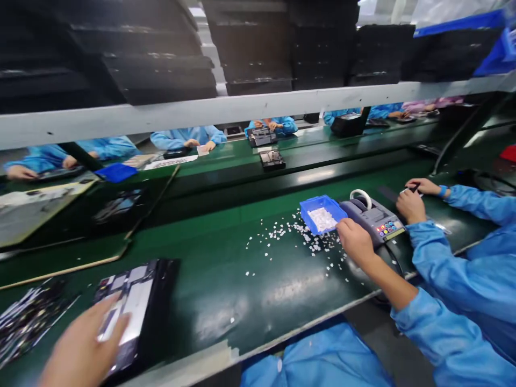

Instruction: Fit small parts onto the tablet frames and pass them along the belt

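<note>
Long green conveyor bench (250, 269) under shelves of dark trays, blue-sleeved workers along both sides. Left hand (83, 349) lay flat, fingers loosely spread, on the near-left end of the black tray of flat panels (137, 306); right hand out of frame. Tray looked light, stiff, its glossy panels scratch-prone: best gripped by the rim edges.

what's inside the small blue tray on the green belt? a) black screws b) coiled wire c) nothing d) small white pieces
d: the small blue tray holds a heap of small white pieces, and more of the same lie scattered on the green belt beside it, close to a co-worker's hand.
</note>
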Demonstrator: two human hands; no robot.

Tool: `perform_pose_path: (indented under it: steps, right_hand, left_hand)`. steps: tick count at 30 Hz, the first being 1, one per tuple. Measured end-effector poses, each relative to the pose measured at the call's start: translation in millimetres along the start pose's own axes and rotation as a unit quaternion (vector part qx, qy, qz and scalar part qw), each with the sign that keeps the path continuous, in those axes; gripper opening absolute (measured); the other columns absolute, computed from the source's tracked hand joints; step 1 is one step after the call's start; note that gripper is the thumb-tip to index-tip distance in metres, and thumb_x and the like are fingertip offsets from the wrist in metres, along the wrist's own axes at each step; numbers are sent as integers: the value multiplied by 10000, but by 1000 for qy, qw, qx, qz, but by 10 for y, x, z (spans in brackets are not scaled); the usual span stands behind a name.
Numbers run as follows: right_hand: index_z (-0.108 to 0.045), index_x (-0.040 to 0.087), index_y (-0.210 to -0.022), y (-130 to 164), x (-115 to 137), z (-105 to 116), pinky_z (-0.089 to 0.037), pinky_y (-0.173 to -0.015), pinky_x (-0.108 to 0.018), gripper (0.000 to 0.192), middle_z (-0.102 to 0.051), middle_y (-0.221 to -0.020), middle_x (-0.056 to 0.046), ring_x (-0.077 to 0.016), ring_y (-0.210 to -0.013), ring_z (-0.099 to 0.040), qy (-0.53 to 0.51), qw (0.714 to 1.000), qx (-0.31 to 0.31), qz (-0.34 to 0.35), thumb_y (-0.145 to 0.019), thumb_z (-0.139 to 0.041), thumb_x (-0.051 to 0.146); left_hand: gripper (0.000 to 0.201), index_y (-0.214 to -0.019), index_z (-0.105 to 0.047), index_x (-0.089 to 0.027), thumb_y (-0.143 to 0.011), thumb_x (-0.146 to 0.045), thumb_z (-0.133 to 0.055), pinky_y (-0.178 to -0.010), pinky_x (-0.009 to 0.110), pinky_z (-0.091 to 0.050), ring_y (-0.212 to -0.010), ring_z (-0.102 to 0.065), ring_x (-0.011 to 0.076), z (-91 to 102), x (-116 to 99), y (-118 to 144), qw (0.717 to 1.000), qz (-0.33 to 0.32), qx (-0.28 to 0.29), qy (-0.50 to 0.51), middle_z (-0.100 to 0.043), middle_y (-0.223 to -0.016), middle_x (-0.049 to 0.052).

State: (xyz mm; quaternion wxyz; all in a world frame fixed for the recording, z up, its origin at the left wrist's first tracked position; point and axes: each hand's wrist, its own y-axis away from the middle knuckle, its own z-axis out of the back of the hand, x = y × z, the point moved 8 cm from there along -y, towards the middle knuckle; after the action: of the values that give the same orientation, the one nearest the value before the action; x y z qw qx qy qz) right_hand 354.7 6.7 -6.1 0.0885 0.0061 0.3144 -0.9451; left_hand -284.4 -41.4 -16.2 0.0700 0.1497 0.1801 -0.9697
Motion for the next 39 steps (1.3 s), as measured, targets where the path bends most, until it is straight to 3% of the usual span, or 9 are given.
perform_pose_path:
  steps: [4,8,17,22,25,29,33,36,39]
  right_hand:
    - [-709,185,-994,716,-23,476,-475,-879,-288,208,-725,-1062,-86,-191,-934,-655,-65,995,-66,21,-1022,-503,186]
    - [-725,187,-1027,1357,-63,759,-512,-897,-316,194,-736,-1042,-90,-200,-931,-682,-75,995,-59,26,-1021,-531,191]
    - [-725,169,-1026,1661,-71,815,-542,-892,-316,159,-738,-1018,-95,-203,-928,-694,-94,993,-71,-21,-1011,-566,168]
    - [-734,187,-1032,1672,-96,757,-551,-898,-324,175,-739,-1017,-87,-207,-936,-699,-118,989,-69,-60,-1016,-560,190]
    - [-739,193,-1028,1633,-137,765,-558,-893,-320,185,-740,-1007,-85,-202,-930,-704,-126,987,-69,-77,-1017,-554,195]
    - [-733,201,-1027,1585,-218,785,-568,-879,-309,188,-739,-999,-79,-189,-919,-708,-132,985,-71,-91,-1022,-546,187]
    - [-729,199,-1039,1599,-248,760,-574,-877,-311,166,-742,-1002,-81,-194,-928,-715,-138,985,-70,-82,-1016,-565,186]
    - [-734,197,-1036,1616,-238,737,-579,-877,-315,155,-747,-1000,-83,-197,-926,-722,-141,984,-77,-76,-1008,-581,195]
    - [-745,212,-1032,1626,-198,745,-588,-881,-319,158,-753,-993,-75,-194,-911,-728,-149,983,-83,-70,-1001,-590,203]
  left_hand:
    - [788,-1560,-406,-175,-889,-577,-500,-1219,581,-337,-1510,-369,371,-890,-1229,878,986,-58,81,131,-400,-1633,180]
    - [764,-1607,-272,-87,-986,-505,-424,-1249,613,-235,-1570,-222,358,-1515,-1775,1196,979,-18,112,172,-274,-1667,262]
    - [776,-1614,-219,-56,-998,-480,-426,-1295,528,-108,-1591,-155,330,-2109,-2963,-382,940,-22,128,316,-217,-1692,244]
    - [650,-1609,-292,-151,-1053,-489,-306,-1256,442,-296,-1525,-365,262,-2432,-3687,-473,914,-94,168,358,-361,-1653,184]
    - [623,-1600,-324,-183,-1062,-491,-263,-1257,408,-299,-1513,-388,229,-2278,-3709,-502,900,-131,164,381,-409,-1637,141]
    - [679,-1597,-316,-135,-1023,-492,-375,-1306,468,-123,-1584,-207,273,-1959,-3058,-835,948,-79,95,293,-281,-1693,157]
    - [729,-1569,-344,-60,-980,-474,-453,-1284,581,-116,-1573,-213,359,-2018,-2645,-1002,964,-36,108,241,-324,-1654,241]
    - [699,-1561,-365,-60,-999,-472,-421,-1283,536,-183,-1551,-291,337,-2262,-2893,-1056,956,-65,145,246,-358,-1637,241]
    - [675,-1568,-375,-95,-1024,-494,-369,-1286,512,-193,-1552,-297,315,-2528,-3395,-1088,939,-113,184,268,-364,-1645,205]
